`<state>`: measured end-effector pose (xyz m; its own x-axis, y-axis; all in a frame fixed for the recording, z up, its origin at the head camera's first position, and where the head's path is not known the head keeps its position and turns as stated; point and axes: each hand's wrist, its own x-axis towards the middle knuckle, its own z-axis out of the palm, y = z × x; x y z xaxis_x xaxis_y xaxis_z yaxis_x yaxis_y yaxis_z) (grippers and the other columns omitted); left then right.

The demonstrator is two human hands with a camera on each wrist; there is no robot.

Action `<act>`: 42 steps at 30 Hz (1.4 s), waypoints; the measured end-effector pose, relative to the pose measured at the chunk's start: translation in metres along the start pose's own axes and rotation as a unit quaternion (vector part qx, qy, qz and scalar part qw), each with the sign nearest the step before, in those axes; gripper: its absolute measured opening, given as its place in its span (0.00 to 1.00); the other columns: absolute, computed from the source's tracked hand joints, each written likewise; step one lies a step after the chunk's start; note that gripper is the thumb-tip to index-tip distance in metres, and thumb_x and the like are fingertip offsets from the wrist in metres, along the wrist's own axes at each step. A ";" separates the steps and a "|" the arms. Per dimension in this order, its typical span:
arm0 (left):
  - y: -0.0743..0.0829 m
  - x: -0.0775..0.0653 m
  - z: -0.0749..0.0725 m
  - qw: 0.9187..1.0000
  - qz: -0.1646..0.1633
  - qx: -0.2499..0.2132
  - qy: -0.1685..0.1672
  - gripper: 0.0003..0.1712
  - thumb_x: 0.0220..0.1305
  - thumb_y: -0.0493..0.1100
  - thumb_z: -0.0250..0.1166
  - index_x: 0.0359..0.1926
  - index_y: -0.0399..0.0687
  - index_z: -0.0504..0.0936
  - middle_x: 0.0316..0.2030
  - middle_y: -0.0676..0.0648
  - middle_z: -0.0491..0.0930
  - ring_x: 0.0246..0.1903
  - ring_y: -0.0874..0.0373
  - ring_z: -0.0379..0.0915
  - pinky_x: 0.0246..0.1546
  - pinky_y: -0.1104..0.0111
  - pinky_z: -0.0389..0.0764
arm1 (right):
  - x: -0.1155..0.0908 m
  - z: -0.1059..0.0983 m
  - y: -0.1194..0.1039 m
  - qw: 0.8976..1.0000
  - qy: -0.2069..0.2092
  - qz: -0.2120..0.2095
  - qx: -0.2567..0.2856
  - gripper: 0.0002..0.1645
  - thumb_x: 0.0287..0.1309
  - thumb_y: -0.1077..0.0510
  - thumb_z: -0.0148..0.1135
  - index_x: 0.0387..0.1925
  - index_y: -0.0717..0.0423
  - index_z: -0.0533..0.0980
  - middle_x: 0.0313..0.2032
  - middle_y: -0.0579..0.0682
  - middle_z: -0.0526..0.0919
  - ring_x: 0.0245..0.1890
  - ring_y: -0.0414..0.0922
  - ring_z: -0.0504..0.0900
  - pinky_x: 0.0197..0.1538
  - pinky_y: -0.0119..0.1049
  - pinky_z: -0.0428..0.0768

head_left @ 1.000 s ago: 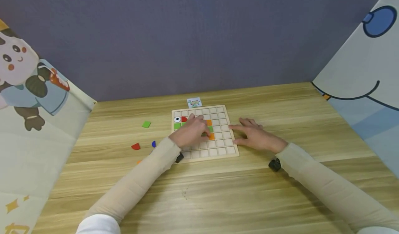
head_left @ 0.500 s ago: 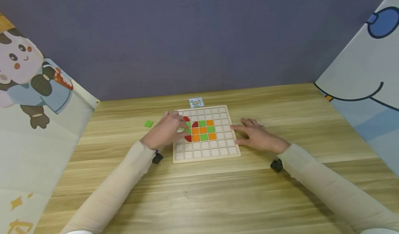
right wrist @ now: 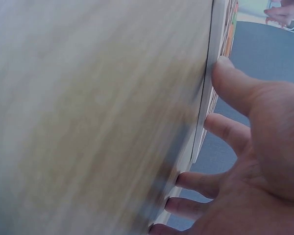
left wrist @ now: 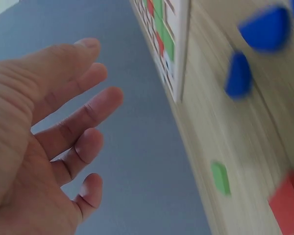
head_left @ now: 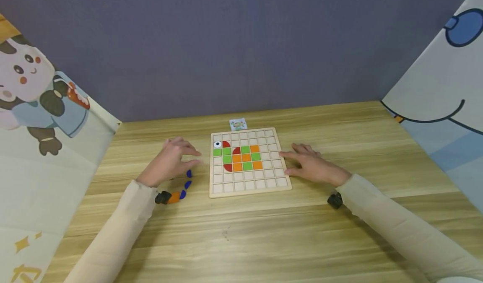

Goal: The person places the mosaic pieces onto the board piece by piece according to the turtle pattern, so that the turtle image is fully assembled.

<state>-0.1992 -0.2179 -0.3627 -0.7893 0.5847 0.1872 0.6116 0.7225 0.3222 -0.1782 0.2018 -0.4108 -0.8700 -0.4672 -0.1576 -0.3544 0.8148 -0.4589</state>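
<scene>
A wooden grid board [head_left: 250, 184] lies on the table, bearing orange, green and red tiles and a round eye tile [head_left: 217, 144] at its upper left. My left hand [head_left: 167, 159] hovers left of the board, fingers loosely bent and nothing between them, as the left wrist view also shows. Under and beside it lie several loose pieces: blue rounded ones [head_left: 188, 185], an orange one [head_left: 174, 198], a red one [left wrist: 288, 204] and a green tile [left wrist: 220, 177]. My right hand [head_left: 311, 163] rests at the board's right edge, thumb and forefinger touching its rim.
A small printed card [head_left: 238, 124] lies behind the board, close to its far edge. A dark panel [head_left: 241, 48] rises at the table's back, with cartoon-printed panels [head_left: 426, 94] on both sides. The wooden table [head_left: 241, 241] stretches toward the front.
My left hand has moved from over the tiles leftward off the board, uncovering the eye tile and the whole tile pattern. The right hand stays at the right rim.
</scene>
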 end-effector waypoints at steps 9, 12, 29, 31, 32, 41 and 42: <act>-0.030 -0.031 -0.004 1.000 -0.024 -0.005 0.008 0.14 0.53 0.41 0.72 0.42 0.45 0.87 0.38 0.51 0.81 0.38 0.58 0.64 0.44 0.45 0.54 | -0.001 0.000 0.000 1.000 -0.004 0.005 0.000 0.38 0.61 0.39 0.57 0.70 0.40 0.60 0.71 0.65 0.45 0.69 0.65 0.40 0.56 0.73 0.43; -0.038 -0.042 -0.005 0.999 -0.038 -0.009 -0.001 0.14 0.52 0.42 0.73 0.41 0.45 0.87 0.36 0.52 0.81 0.37 0.57 0.63 0.44 0.44 0.52 | -0.001 0.001 0.001 1.000 -0.004 0.001 -0.001 0.38 0.61 0.38 0.57 0.70 0.41 0.60 0.71 0.65 0.44 0.69 0.66 0.40 0.56 0.74 0.43; -0.061 -0.080 0.000 0.996 -0.071 0.048 -0.037 0.15 0.44 0.45 0.76 0.38 0.51 0.89 0.32 0.58 0.81 0.33 0.59 0.63 0.32 0.60 0.51 | -0.001 0.002 0.001 1.000 0.004 -0.006 -0.003 0.38 0.61 0.38 0.57 0.70 0.42 0.60 0.70 0.66 0.45 0.68 0.66 0.40 0.56 0.74 0.42; -0.061 -0.081 0.000 0.996 -0.070 0.051 -0.035 0.14 0.45 0.44 0.76 0.37 0.52 0.89 0.32 0.57 0.81 0.32 0.58 0.63 0.32 0.60 0.51 | -0.001 0.002 0.001 1.000 0.003 -0.004 -0.004 0.38 0.61 0.38 0.56 0.70 0.42 0.60 0.70 0.66 0.45 0.68 0.66 0.40 0.56 0.74 0.42; -0.061 -0.081 0.001 0.996 -0.071 0.051 -0.035 0.14 0.45 0.43 0.76 0.37 0.52 0.89 0.32 0.57 0.81 0.32 0.58 0.63 0.32 0.60 0.50 | -0.002 0.002 0.000 1.000 0.003 -0.004 -0.004 0.38 0.61 0.38 0.57 0.70 0.42 0.60 0.70 0.66 0.45 0.68 0.66 0.40 0.56 0.73 0.42; -0.060 -0.080 0.000 0.996 -0.070 0.050 -0.035 0.12 0.46 0.39 0.75 0.36 0.52 0.89 0.32 0.56 0.82 0.32 0.58 0.64 0.31 0.59 0.51 | -0.003 0.001 -0.001 1.000 0.000 -0.002 0.000 0.38 0.61 0.39 0.57 0.70 0.41 0.60 0.70 0.66 0.44 0.68 0.66 0.39 0.56 0.73 0.42; -0.060 -0.080 0.000 0.996 -0.069 0.051 -0.034 0.12 0.46 0.39 0.75 0.36 0.52 0.89 0.31 0.57 0.82 0.32 0.58 0.64 0.31 0.60 0.51 | -0.002 0.001 -0.001 1.000 0.000 -0.001 0.001 0.38 0.61 0.40 0.57 0.70 0.41 0.60 0.70 0.66 0.44 0.68 0.66 0.39 0.56 0.73 0.42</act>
<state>-0.1732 -0.3081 -0.3966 -0.8631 0.4981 0.0831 0.5023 0.8296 0.2438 -0.1753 0.2019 -0.4113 -0.8689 -0.4695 -0.1566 -0.3563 0.8130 -0.4605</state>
